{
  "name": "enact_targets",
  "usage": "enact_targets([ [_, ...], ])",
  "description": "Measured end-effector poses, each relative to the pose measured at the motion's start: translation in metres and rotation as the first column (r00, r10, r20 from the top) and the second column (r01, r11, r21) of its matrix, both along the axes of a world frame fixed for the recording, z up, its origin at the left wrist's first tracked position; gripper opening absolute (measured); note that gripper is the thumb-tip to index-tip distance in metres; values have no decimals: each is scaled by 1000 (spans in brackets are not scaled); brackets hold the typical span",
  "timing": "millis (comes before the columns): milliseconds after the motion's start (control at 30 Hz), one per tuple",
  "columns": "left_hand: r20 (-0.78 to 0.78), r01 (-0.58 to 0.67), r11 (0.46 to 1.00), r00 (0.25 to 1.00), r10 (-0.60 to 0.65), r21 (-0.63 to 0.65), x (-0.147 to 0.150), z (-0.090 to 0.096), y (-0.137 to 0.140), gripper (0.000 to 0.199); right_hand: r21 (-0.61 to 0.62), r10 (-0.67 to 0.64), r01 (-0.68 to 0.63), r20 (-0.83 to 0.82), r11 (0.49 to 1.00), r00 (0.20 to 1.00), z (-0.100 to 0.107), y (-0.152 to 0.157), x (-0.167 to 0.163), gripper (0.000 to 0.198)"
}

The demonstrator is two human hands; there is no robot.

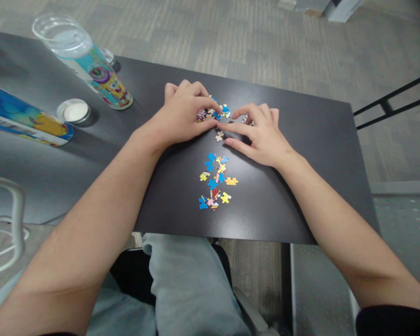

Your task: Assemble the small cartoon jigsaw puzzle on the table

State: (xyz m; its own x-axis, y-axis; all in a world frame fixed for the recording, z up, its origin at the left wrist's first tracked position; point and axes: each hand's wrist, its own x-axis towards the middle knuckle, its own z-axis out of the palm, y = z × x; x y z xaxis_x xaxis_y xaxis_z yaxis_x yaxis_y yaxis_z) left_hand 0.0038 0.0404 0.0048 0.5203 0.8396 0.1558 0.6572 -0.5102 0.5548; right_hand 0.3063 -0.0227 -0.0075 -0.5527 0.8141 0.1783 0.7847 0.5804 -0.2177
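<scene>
Reaching among puzzle pieces (225, 110) at twelve o'clock with right hand (262, 135) spread; can't tell grip of left hand (187, 114). Toward ten, two tubes (108, 81), contents unclear, two lids (74, 112).

From my end, the left hand (185, 114), toward 11 o'clock, covers part of the puzzle pile (202, 115), and I can't tell whether its fingertips grip anything. The right hand (261, 135), at 2 o'clock, partly hides some far pieces (247, 121). Just off centre toward 6 o'clock, the prints on the loose pieces (213, 184) are too small for me to identify. My view's edge cuts off a blue cylinder (24, 115) at 9 o'clock and a black sleeve (395, 321) at 4 o'clock.
</scene>
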Motion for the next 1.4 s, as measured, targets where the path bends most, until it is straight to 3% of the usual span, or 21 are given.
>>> enact_targets([
  [367, 43, 9, 999, 999, -8, -38, -29, 3, 14, 47, -24, -32, 30, -60, 999, 998, -1, 0, -5, 32],
  [667, 5, 65, 997, 998, -64, -34, -12, 17, 3, 27, 16, -61, 62, -90, 998, 994, -5, 4, 0, 30],
  [867, 29, 178, 975, 984, -176, -129, -15, 23, 1, 44, 18, -33, 35, -102, 999, 994, -5, 5, 2, 39],
  [1100, 62, 38, 998, 998, -34, -52, -21, 15, 7, 41, 76, -144, 151, -85, 986, 986, -9, 5, 0, 34],
  [1233, 35, 34, 997, 999, -32, -64, -22, 6, 10, 52, 69, -176, 183, -95, 981, 980, -14, 6, 2, 37],
  [1400, 14, 28, 996, 1000, -27, -88, -22, 9, 8, 58, 79, -260, 275, -160, 958, 952, -21, 12, 6, 35],
])
